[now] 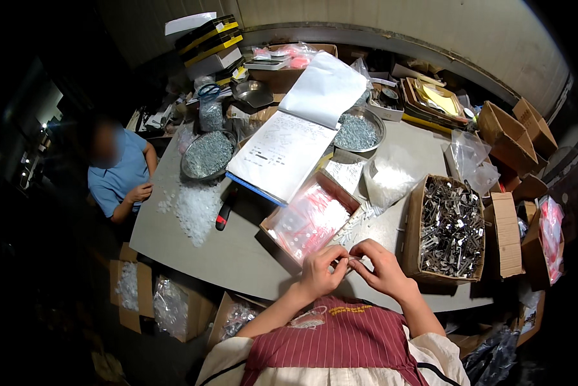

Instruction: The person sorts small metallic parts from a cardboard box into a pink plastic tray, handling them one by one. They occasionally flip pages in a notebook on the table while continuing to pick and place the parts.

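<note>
My left hand (325,270) and my right hand (380,265) meet at the table's front edge, fingertips pinched together. Between them is a small pale piece, mostly hidden by the fingers; its kind I cannot make out. Just beyond my left hand stands a cardboard box (277,235) holding clear plastic bags with red print and small white parts. Small white plastic pieces (366,213) lie scattered past my fingers. To the right of my right hand, a cardboard box (412,248) is heaped with dark metal clips (453,225).
Metal bowls of small silvery parts (208,154) (358,132) flank an open notebook (282,154). A pile of translucent pieces (197,209) lies left, beside a black-and-red tool (222,215). A bag of white parts (388,180) stands mid-table. Another person (118,167) sits at the left edge.
</note>
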The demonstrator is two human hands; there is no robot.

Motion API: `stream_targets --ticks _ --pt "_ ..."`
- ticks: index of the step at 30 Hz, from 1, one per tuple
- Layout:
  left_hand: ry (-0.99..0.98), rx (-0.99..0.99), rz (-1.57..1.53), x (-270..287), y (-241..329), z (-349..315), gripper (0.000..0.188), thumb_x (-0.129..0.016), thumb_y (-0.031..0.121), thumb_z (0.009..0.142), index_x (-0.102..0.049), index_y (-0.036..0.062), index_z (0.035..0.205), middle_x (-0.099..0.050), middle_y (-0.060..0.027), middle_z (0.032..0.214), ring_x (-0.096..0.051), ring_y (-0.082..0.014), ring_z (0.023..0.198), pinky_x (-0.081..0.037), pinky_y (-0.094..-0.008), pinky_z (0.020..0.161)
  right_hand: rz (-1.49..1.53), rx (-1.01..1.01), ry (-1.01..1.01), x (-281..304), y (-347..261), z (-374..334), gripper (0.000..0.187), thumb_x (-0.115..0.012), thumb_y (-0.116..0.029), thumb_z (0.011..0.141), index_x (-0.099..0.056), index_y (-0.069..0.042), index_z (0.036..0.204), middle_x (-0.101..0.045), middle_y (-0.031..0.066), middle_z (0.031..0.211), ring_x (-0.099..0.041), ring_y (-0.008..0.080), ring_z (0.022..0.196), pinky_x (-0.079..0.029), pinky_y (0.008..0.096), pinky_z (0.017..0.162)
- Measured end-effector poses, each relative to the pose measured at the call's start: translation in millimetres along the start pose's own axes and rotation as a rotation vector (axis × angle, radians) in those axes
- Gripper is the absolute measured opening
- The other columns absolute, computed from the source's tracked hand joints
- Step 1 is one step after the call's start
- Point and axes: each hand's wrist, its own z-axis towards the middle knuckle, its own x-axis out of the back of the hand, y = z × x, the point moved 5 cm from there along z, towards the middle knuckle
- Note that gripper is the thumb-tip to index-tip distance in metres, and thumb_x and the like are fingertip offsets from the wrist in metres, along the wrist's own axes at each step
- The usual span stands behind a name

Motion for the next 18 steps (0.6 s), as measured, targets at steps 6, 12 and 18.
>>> stream_targets --ticks 6,12,18 --pt "0.032 0.043 -0.031 16.1 -1.2 -8.5 0.004 -0.068 0.003 0.087 -0.066 0.0025 0.09 -0.068 -0.0124 0.082 -0.069 -0.0265 0.072 -0.053 -0.0332 0.065 -0.104 0.131 -0.074 -15.4 -4.2 5.5 0.012 -0.07 -0.007 0.089 -0.062 -0.003 0.097 -0.062 0.0121 0.09 -0.062 0.0309 0.081 -0.049 0.0399 0.074" --pt "0.131 0.458 -0.522 41.3 -45.9 -39.6 0.004 -0.066 0.005 0.092 -0.066 0.0003 0.092 -0.07 -0.0067 0.084 -0.068 -0.0143 0.076 -0.053 -0.0279 0.071 -0.199 0.352 -0.017 -34.4 -22.1 22.0 0.016 -0.07 -0.009 0.078 -0.057 -0.007 0.086 -0.055 0.0092 0.079 -0.055 0.0296 0.073 -0.046 0.04 0.069" --pt "0.248 0.517 -0.72 82.2 -70.7 -69.7 0.009 -0.056 0.008 0.096 -0.057 -0.0009 0.098 -0.069 -0.0111 0.089 -0.067 -0.017 0.081 -0.055 -0.0303 0.08 -0.018 0.387 -0.197 -76.2 -10.4 44.9 0.014 -0.068 -0.012 0.082 -0.057 -0.004 0.087 -0.058 0.0121 0.079 -0.06 0.0325 0.074 -0.048 0.0419 0.067"
